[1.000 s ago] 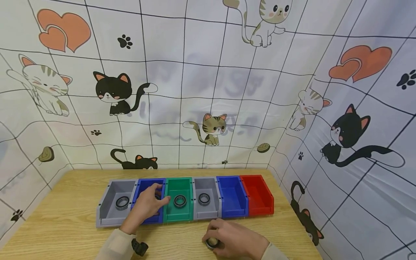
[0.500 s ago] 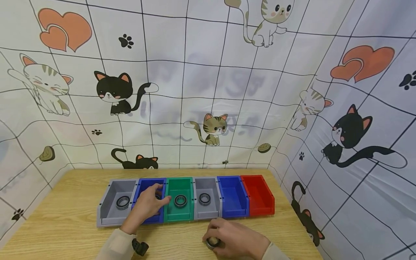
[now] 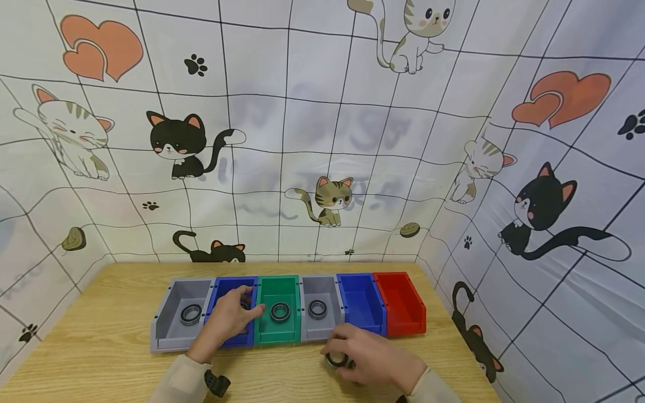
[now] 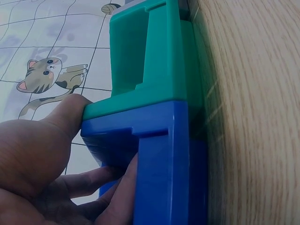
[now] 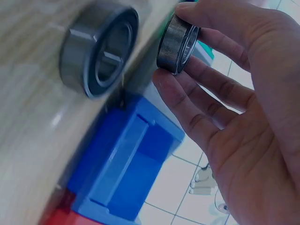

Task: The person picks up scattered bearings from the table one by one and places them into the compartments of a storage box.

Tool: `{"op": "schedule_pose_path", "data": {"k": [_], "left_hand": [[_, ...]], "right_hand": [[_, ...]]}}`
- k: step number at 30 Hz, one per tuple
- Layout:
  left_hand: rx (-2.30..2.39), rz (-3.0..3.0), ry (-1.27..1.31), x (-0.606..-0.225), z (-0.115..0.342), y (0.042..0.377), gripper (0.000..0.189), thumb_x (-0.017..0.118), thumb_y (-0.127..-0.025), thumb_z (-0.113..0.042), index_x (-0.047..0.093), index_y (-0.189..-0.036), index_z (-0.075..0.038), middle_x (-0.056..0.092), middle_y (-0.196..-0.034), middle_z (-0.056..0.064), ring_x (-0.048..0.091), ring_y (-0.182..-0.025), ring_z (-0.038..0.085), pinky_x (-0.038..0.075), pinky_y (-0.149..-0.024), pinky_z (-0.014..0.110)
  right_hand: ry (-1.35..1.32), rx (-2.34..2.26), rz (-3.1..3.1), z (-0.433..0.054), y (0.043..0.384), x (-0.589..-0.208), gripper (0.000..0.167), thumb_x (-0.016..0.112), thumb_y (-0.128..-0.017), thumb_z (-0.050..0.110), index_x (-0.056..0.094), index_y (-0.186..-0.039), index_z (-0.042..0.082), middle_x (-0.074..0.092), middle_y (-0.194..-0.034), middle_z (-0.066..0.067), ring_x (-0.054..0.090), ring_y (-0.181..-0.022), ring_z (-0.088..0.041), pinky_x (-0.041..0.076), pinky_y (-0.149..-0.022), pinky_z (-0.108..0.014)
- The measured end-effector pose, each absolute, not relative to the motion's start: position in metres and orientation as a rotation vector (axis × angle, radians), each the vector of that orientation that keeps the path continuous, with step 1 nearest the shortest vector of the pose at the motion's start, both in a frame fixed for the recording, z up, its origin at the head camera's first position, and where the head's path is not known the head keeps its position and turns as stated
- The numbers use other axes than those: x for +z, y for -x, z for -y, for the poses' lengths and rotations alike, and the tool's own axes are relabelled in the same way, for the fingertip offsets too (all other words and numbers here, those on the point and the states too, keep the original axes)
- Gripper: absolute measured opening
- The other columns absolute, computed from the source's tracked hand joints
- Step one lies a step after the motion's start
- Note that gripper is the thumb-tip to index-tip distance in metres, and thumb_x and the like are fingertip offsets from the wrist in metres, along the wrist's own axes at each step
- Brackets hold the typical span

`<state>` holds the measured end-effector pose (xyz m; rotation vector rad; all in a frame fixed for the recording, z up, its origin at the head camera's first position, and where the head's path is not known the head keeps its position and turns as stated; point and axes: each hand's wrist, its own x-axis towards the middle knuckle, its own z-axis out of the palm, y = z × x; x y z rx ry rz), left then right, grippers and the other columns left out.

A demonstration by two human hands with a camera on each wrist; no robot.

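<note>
My right hand (image 3: 373,358) pinches a ball bearing (image 5: 176,44) between the thumb and fingertips, just in front of the row of bins. Another bearing (image 5: 101,49) stands close by over the wooden table in the right wrist view; the hand mostly hides it from the head camera. My left hand (image 3: 232,313) rests at the left blue bin (image 4: 161,183), its fingers reaching inside and its thumb over the edge of the green bin (image 4: 161,61). Part of a bearing (image 3: 245,305) shows between that thumb and index finger.
Single bearings lie in the left grey bin (image 3: 163,336), the green bin and the middle grey bin (image 3: 322,333). The right blue bin (image 3: 360,305) and the red bin (image 3: 400,302) complete the row. A cat-print curtain (image 3: 252,168) surrounds the wooden table (image 3: 116,313).
My right hand has moved slightly forward and to the right, carrying the bearing off its earlier spot toward the bins. My left hand stays where it was.
</note>
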<state>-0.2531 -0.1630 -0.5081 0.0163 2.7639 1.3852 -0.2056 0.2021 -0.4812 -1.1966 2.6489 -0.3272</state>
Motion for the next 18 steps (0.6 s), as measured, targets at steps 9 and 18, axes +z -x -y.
{"op": "schedule_pose_path", "data": {"k": [9,18], "left_hand": [[1.374,-2.761,-0.006,-0.508,0.163,0.254,0.073,0.087,-0.106,-0.025,0.057,-0.163,0.009,0.075,-0.139,0.033,0.081,-0.072,0.021,0.071,-0.064,0.040],[1.391,-2.755,-0.012,-0.508,0.163,0.253,0.073,0.088,-0.105,-0.024,0.057,-0.163,0.010,0.076,-0.138,0.032,0.081,-0.073,0.021,0.071,-0.064,0.040]], "right_hand": [[1.175,-0.312,-2.738,-0.212,0.217,-0.466,0.042,0.092,-0.103,0.026,0.082,-0.143,0.031,0.072,-0.138,0.006,0.068,-0.119,-0.006,0.068,-0.101,-0.022],[1.203,-0.356,-2.817,-0.228,0.231,-0.456,0.040,0.091,-0.102,0.020,0.083,-0.141,0.026,0.075,-0.137,0.003,0.072,-0.124,-0.015,0.071,-0.103,-0.031]]}}
